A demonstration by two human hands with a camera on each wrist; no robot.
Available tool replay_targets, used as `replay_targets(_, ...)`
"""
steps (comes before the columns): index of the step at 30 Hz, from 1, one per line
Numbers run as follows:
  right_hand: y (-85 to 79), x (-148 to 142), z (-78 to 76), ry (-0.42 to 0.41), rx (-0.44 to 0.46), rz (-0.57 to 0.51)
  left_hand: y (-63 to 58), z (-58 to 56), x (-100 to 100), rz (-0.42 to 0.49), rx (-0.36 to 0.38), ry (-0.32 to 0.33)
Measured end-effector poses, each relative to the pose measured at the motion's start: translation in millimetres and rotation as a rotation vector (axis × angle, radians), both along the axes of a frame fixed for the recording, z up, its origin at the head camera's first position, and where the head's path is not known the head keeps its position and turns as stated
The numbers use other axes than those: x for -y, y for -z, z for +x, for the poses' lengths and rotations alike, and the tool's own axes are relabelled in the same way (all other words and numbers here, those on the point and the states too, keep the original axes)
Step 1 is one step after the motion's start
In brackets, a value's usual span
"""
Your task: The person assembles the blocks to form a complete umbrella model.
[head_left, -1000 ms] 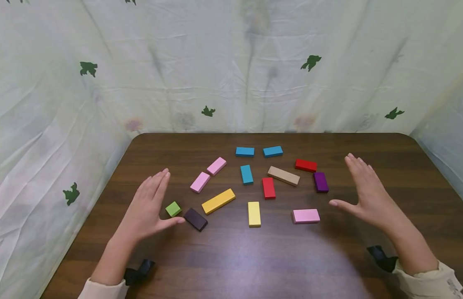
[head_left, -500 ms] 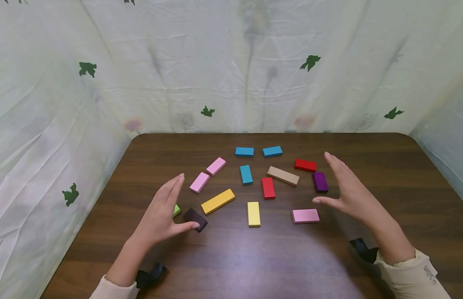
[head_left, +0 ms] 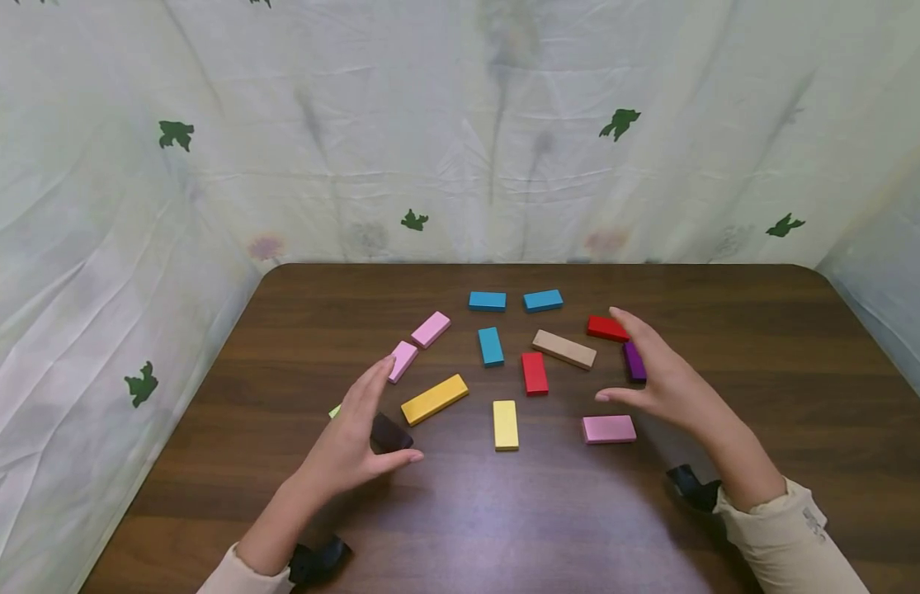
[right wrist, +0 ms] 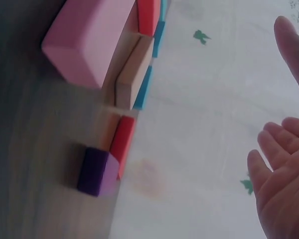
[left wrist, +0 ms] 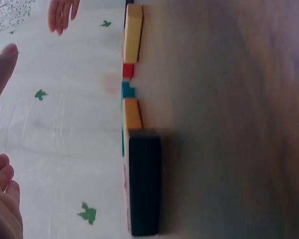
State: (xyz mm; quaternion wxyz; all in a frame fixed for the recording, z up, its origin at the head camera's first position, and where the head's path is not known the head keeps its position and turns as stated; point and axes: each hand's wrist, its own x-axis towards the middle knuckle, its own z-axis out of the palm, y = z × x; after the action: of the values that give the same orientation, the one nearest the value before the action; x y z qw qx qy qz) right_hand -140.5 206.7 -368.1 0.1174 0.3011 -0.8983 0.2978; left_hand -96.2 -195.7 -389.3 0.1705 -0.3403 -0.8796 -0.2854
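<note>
My left hand (head_left: pixel 348 441) is held above the table's left side, thumb spread from straight fingers, holding nothing. Beneath it, a black block (head_left: pixel 389 433) and a green block (head_left: pixel 335 410) are partly hidden. An orange-yellow block (head_left: pixel 434 400) lies just to its right. On the other side my right hand (head_left: pixel 671 379) hovers with fingers extended and thumb apart, also holding nothing. It covers part of a purple block (head_left: pixel 634 363) and the end of a red block (head_left: pixel 605 327). A pink block (head_left: pixel 609 429) lies just below its thumb.
Mid-table lie a pale yellow block (head_left: pixel 506 426), another red block (head_left: pixel 535 374), a tan block (head_left: pixel 564 349) and a teal block (head_left: pixel 491 346). Two blue blocks, one left (head_left: pixel 488 301), are near the back edge. Pink blocks (head_left: pixel 431 329) lie back left. A patterned cloth (head_left: pixel 460 148) hangs behind.
Both hands have moved inward, the left one to the right and the right one to the left. The blocks have stayed where they were.
</note>
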Motion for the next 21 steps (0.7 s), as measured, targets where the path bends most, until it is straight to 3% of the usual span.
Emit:
replay_targets(14, 16.4, 17.6, -10.6, -0.031, 0.129, -0.073, 9.6, 7.6, -29.0, 0.123, 0.254, -0.011)
replay_targets(21, 26.4, 26.9, -14.9, -0.029, 0.213, -0.074, 20.0, 6.2, -40.1, 0.156, 0.291, -0.003)
